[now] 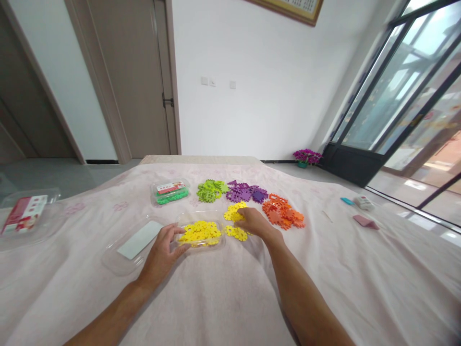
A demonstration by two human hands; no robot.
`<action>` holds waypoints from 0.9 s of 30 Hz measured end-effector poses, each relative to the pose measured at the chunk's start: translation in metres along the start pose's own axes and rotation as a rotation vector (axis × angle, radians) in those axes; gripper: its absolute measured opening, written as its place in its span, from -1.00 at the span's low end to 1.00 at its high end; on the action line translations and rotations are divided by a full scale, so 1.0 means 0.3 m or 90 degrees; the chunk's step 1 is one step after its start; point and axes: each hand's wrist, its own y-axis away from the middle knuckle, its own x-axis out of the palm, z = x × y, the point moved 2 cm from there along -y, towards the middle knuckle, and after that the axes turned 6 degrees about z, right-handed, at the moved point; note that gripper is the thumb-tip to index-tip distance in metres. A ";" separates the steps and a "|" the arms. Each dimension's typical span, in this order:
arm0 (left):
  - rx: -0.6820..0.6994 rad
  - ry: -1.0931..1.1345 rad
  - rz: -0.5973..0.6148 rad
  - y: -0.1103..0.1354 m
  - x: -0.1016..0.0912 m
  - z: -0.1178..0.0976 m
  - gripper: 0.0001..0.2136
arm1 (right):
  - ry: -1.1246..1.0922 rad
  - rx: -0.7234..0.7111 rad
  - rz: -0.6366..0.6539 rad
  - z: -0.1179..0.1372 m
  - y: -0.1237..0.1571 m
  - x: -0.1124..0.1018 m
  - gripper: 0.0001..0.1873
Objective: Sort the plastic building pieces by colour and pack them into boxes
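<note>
My left hand [165, 250] grips the left end of a clear plastic container [205, 244], thumb at the near side and fingers at the far side. Inside it lies a heap of yellow snowflake pieces [200, 231]. Just right of the container, my right hand [255, 222] is closed at a small pile of yellow snowflake pieces [235, 211], its fingertips on them. Exactly how many it pinches is hidden. More loose yellow pieces [236, 234] lie below those fingers.
Behind are piles of lime green [211, 191] and purple pieces [245, 192]; orange ones [283, 212] lie right. A lidded box of green pieces [171, 192] stands back left. A clear lid [135, 245] lies left, another labelled one [30, 216] farther. Small objects [364, 203] sit far right.
</note>
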 end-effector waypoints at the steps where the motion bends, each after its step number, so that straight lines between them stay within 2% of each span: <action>1: 0.000 0.000 -0.001 0.001 0.000 0.000 -0.66 | -0.024 -0.009 -0.026 0.010 0.003 -0.010 -0.88; 5: -0.006 0.000 -0.004 0.002 0.003 0.002 -0.68 | -0.099 -0.078 -0.137 0.093 0.023 -0.033 -0.86; 7: -0.010 0.002 -0.001 0.002 0.005 0.006 -0.69 | -0.121 -0.124 -0.164 0.146 0.034 -0.025 -0.85; 9: -0.010 0.003 0.004 0.002 0.006 0.009 -0.69 | -0.170 -0.184 -0.148 0.188 0.040 -0.003 -0.88; 11: -0.008 0.005 0.008 0.002 0.007 0.011 -0.70 | -0.245 -0.240 -0.113 0.204 0.037 0.020 -0.75; 13: -0.009 0.008 0.011 0.003 0.007 0.013 -0.70 | -0.300 -0.254 -0.117 0.182 0.024 0.031 -0.61; 16: -0.009 0.012 0.016 0.003 0.010 0.017 -0.69 | -0.263 -0.184 -0.173 0.088 -0.003 0.020 -0.62; 19: -0.002 0.009 0.015 0.000 0.011 0.021 -0.68 | -0.130 -0.059 -0.188 -0.033 -0.025 0.008 -0.59; 23: 0.006 0.010 0.009 -0.002 0.009 0.021 -0.67 | -0.006 0.129 -0.123 -0.158 -0.041 0.043 -0.33; 27: 0.007 0.007 0.013 -0.001 0.007 0.019 -0.66 | 0.012 0.211 -0.055 -0.193 -0.053 0.098 -0.13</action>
